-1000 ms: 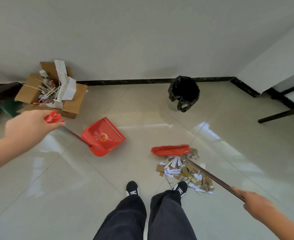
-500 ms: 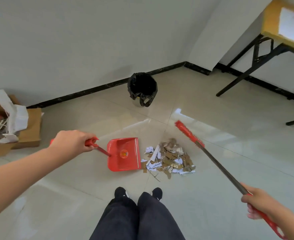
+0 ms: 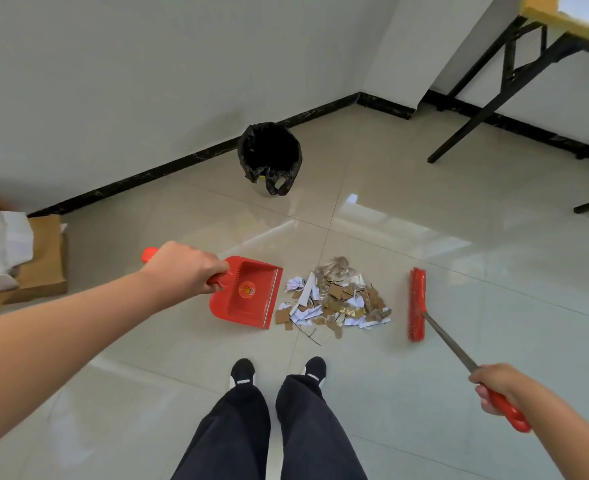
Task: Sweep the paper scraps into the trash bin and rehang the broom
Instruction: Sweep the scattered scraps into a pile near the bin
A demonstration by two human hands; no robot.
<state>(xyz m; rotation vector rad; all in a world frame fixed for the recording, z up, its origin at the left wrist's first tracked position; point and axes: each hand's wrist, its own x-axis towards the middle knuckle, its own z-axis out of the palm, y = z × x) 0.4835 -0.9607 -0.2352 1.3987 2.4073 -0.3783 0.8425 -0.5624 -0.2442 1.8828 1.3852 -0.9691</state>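
Observation:
A pile of white and brown paper scraps [image 3: 334,299] lies on the tiled floor in front of my feet. My left hand [image 3: 185,268] grips the handle of a red dustpan [image 3: 248,294], whose open lip rests on the floor against the pile's left side. My right hand [image 3: 497,386] holds the red grip of the broom, and the red broom head [image 3: 417,303] stands on the floor just right of the pile. A trash bin [image 3: 269,155] lined with a black bag stands by the wall behind the pile.
An open cardboard box [image 3: 40,261] stuffed with white paper and sticks sits at the left by the wall. A black-legged table [image 3: 515,57] stands at the upper right. My feet in black shoes [image 3: 243,372] are just below the pile.
The dustpan has come down to the left edge of the pile. The broom head has swung from behind the pile to its right side.

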